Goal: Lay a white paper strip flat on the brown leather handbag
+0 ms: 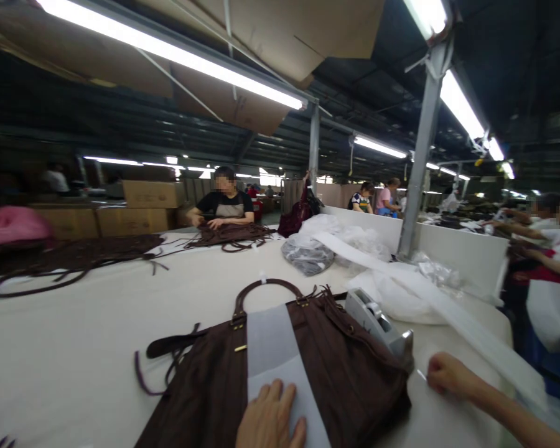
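A dark brown handbag (345, 373) with a curved handle and gold fittings lies flat on the white table (74, 361) in front of me. A wide strip of white foam wrap (270, 348) runs down its middle. My left hand (270, 420) lies flat on that strip, fingers stretched out. My right hand (448, 375) is closed in a pinch just right of the grey tape dispenser (378, 323), holding a short end of clear tape (421, 374).
Long white foam strips and clear plastic bags (401, 274) are heaped at the right along a low white partition (462, 249). Brown straps and bags (74, 261) lie at the left. A person sits across the table; others work at the right.
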`<state>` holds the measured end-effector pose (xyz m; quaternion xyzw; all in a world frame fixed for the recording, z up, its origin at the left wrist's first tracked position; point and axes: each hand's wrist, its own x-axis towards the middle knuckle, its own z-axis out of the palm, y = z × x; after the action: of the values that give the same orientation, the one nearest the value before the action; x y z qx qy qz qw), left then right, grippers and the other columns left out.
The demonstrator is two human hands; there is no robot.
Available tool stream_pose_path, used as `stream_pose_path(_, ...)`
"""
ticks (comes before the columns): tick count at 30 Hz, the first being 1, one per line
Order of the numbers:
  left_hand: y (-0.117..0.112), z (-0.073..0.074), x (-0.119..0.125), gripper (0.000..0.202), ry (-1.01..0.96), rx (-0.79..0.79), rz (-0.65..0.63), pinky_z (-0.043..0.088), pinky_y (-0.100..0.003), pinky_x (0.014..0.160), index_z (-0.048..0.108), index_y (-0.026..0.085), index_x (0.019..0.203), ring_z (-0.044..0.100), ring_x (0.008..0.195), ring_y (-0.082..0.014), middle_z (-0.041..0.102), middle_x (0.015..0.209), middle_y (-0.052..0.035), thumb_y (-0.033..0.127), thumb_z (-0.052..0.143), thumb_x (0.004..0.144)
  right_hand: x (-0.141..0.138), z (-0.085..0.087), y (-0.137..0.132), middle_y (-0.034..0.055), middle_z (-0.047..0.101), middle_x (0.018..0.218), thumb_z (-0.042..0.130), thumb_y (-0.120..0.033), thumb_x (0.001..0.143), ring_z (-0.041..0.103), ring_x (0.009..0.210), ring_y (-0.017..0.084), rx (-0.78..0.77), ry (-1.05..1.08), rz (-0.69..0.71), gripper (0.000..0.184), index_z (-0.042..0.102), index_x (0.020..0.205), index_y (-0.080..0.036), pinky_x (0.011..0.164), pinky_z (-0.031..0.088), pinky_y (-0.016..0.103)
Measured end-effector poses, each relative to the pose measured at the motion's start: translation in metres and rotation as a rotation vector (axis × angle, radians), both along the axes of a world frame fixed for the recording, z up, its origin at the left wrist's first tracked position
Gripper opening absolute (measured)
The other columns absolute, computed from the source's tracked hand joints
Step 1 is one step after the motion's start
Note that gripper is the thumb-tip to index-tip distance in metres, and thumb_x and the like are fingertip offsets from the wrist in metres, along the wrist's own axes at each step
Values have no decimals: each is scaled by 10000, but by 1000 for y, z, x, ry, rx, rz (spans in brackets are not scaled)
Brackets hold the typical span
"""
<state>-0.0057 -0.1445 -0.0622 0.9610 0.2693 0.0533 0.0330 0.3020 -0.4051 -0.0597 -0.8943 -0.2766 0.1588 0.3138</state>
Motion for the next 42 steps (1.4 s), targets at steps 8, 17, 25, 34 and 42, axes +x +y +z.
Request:
stream_pose_path(8, -3, -3, 3, 558, -86, -106, 24, 217, -485, 1148, 482, 213, 1365, 314, 1371, -313, 406, 1459, -136, 415, 480, 845, -71, 98, 65, -9, 578, 704, 706, -480, 735, 360, 535, 79, 371, 558, 360, 316, 596, 765, -185, 485, 225, 224)
stream_pose_path(17, 5, -27, 1, 657, -65, -158, -27, 222, -526, 1140, 432, 211, 1401, 282, 1378, -352, 361, 1480, -158, 577, 424, 855, -127, 21, 228, 11, 632, 711, 677, -380, 673, 370, 493, 51, 354, 633, 422, 271, 557, 751, -150, 416, 182, 171)
stream_pose_path(25, 9, -22, 8, 527, -89, -118, -172, 331, -603, 1001, 498, 237, 1322, 426, 1220, -373, 284, 1535, -66, 408, 478, 824, -112, -12, 240, -6, 624, 665, 610, -420, 724, 351, 475, 60, 378, 499, 445, 274, 563, 773, -154, 409, 164, 189)
stream_pose_path(34, 15, -27, 8, 532, -61, -109, -262, 300, -599, 1015, 437, 244, 1363, 374, 1237, -357, 354, 1504, 18, 334, 433, 839, -107, -17, 247, -30, 578, 616, 595, -353, 762, 412, 518, 89, 440, 368, 527, 188, 592, 729, -168, 491, 287, 219)
stream_pose_path(42, 13, -30, 10, 509, -107, -103, -245, 347, -613, 956, 489, 211, 1319, 434, 1173, -371, 381, 1487, -2, 301, 436, 820, -100, -33, 253, -34, 546, 708, 673, -225, 705, 472, 608, 112, 472, 3, 486, 79, 607, 694, -184, 588, 358, 241)
